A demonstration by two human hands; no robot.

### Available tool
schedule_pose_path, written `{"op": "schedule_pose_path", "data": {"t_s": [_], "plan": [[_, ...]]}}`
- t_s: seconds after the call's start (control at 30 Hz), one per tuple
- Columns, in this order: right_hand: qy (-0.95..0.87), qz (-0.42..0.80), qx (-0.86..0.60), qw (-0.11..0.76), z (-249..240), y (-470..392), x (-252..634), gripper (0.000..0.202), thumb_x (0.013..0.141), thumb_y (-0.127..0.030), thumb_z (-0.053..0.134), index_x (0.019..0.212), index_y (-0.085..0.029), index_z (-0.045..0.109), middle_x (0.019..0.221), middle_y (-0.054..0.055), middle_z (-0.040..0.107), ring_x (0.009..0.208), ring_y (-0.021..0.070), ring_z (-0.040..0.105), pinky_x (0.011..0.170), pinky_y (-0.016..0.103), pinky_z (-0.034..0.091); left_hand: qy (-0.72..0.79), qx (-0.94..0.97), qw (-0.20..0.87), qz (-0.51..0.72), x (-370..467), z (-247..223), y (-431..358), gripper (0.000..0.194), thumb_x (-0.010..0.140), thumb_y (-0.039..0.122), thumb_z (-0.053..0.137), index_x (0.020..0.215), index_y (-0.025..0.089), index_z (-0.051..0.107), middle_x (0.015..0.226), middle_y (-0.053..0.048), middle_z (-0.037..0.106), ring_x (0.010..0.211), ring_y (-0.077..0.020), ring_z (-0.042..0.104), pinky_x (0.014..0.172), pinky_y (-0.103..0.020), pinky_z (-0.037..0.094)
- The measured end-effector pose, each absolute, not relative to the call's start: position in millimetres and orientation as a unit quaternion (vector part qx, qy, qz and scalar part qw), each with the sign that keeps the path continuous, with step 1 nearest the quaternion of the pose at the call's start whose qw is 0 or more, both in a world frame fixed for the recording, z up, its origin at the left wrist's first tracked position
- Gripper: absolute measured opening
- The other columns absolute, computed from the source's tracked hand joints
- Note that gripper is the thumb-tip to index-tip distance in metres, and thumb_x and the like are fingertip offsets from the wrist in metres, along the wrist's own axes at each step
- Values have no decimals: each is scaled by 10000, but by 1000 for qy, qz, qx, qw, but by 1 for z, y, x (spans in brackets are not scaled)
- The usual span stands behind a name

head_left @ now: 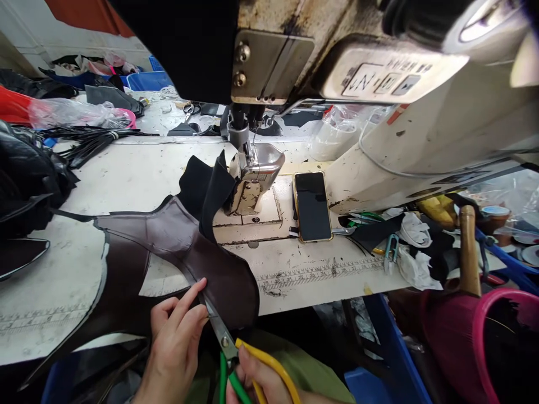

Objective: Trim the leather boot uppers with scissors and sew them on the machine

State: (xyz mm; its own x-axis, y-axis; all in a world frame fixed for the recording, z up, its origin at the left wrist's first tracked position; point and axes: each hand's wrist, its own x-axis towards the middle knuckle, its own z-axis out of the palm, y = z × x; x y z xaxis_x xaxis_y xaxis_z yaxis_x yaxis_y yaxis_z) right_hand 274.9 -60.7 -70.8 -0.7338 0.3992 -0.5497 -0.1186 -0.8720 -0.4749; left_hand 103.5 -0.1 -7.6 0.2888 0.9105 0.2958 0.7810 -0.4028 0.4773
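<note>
A dark brown leather piece [223, 280] with a black fabric flap [213, 196] lies on the white sewing table, its upper part against the machine's post. My left hand [179, 336] pinches the leather's lower edge between thumb and fingers. In my right hand [263, 376] are scissors [225, 340] with one yellow and one green handle. Their blades point up and left, touching the leather right beside my left fingertips. The blade tips are partly hidden by those fingers.
The sewing machine's post and needle [248, 163] stand behind the leather. A phone [312, 206] lies right of it. Thread snips [391, 252] and scraps are further right, near a pink bucket [480, 336]. Black bundles [29, 174] fill the left side.
</note>
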Motion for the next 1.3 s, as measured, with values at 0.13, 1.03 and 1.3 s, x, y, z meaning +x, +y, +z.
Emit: {"op": "schedule_pose_path", "data": {"t_s": [0.13,1.03,1.3], "plan": [[-193,914,-321,154,-63,-53,274,903,647,-979,207,556,-153,560,384,-30,386,352,73,333,393,224,226,530,798,125,258,102,-9,0,183,905,63,469,943,218,557,1417,-91,516,893,-221,464,785,-386,445],[-113,922,-333,160,-39,-39,280,764,597,-912,506,496,-156,539,329,-56,340,246,60,297,266,200,159,548,782,240,175,92,14,2,264,952,177,352,761,215,529,1562,-48,263,1184,-255,417,923,-416,467],[-216,872,-428,105,-34,-48,300,781,834,-807,331,579,-125,613,438,-11,429,407,67,405,435,187,308,543,789,243,152,94,21,-8,260,932,173,379,727,217,532,1601,-18,222,1138,-229,496,894,-371,512]]}}
